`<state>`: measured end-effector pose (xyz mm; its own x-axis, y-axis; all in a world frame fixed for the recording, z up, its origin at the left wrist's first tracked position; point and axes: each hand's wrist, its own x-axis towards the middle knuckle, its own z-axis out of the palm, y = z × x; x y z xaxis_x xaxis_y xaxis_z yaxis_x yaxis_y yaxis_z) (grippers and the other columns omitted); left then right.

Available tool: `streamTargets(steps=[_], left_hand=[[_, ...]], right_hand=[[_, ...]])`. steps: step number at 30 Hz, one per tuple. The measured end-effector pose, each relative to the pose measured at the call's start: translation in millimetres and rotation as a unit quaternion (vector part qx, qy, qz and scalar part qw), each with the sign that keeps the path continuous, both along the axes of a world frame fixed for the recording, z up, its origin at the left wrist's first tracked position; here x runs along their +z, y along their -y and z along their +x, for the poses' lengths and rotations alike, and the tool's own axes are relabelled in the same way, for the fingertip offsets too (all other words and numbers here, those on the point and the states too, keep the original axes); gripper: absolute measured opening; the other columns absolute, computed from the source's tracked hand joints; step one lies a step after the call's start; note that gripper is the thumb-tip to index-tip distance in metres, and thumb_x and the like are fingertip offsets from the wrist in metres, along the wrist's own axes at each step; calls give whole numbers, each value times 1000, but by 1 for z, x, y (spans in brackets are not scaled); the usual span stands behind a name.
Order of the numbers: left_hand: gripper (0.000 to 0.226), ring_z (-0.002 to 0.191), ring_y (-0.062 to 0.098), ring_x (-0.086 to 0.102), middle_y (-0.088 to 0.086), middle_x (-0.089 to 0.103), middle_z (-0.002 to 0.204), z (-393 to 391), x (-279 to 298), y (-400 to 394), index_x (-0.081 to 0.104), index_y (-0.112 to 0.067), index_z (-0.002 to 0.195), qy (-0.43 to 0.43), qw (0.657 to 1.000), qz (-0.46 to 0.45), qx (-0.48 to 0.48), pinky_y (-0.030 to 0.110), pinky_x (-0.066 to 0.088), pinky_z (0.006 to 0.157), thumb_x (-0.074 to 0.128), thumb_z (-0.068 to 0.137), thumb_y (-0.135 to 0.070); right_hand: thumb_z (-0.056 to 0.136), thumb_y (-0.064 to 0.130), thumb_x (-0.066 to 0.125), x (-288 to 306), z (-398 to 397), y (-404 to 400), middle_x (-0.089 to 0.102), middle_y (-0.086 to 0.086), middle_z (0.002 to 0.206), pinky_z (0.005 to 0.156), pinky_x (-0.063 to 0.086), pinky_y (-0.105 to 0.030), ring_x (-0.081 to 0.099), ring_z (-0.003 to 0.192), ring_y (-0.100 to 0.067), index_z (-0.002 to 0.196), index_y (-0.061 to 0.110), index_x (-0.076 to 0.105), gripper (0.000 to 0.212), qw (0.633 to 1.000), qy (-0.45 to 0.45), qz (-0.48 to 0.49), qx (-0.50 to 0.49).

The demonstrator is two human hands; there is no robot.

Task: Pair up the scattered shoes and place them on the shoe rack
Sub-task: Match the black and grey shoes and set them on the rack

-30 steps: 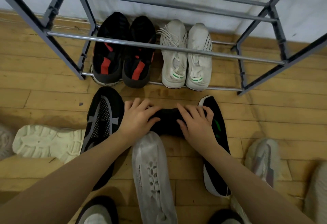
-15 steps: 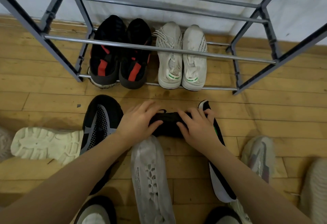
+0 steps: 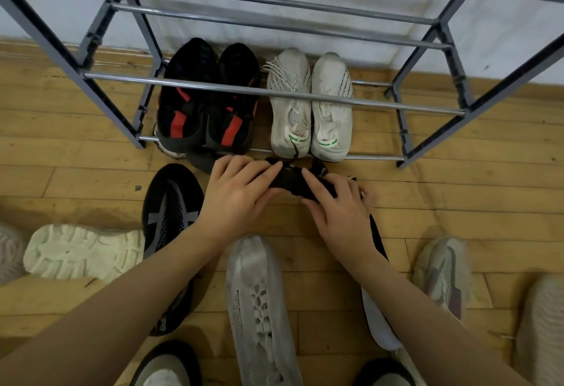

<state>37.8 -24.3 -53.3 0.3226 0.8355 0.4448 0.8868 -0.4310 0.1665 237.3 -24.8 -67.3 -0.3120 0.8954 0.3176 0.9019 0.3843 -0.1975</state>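
ITEM: black shoe [image 3: 293, 179], low-cut, white sole edge showing nr the heel. LOC: on wood floor [image 3: 457, 202], just in front of shoe rack [image 3: 274, 92], toe end nearly touching bottom rail.

HANDS: left hand [image 3: 235, 199] and right hand [image 3: 338, 211] both closing on the shoe's front part, fingers curled over the upper, thumbs underneath or at the side; can't tell exactly. Neither is lying flat or spread.

ORIENTATION: long axis running front-to-back w/ a slant; toe pointing toward rack, heel trailing back-right under right forearm.

ALREADY RACKED: black/red pair [image 3: 207, 104], white pair [image 3: 311, 104], bottom tier, toes to wall.

RISKS (judged):
- soft upper is bunching in the grip, so the heel may be dragging or flopping on lift.
- toe sitting close to white pair's heels; a push fwd could be knocking them askew.
- grey shoe [image 3: 259, 303] lying just beside; mate not confirmed, mispairing w/ black mesh shoe [image 3: 171, 217] possible.
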Motion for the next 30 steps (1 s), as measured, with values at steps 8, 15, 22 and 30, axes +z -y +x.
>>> streamTargets(steps=[8,15,22,30], left_hand=[[32,103,21,49,5,66,106,-19,6,43,63,-12,116,50,999,-10,6,35,31,95,55,89,-27],[40,113,29,57,8,63,118,-25,-18,97,67,-17,111,20,976,-215,13,43,37,97,43,89,-41],[57,130,49,32,29,35,142,-18,-26,113,46,-15,134,-49,940,-264,209,60,29,103,56,86,-43],[63,130,37,38,26,16,151,-28,-44,101,19,-17,147,-74,926,-312,199,48,16,112,31,94,-49]], right_hand=[[84,41,62,15,-4,29,64,-2,91,78,27,-36,59,82,-19,115,19,65,39,990,22,119,75],[85,50,50,-15,-5,101,60,-1,92,76,28,-34,57,81,-20,115,20,63,44,991,48,-41,117],[83,65,43,-22,-5,98,50,-10,128,94,30,-42,47,114,-29,135,29,42,63,983,16,-182,35],[73,77,36,-36,-34,79,30,-13,148,98,28,-45,48,116,-34,143,47,5,82,955,117,-245,118]])
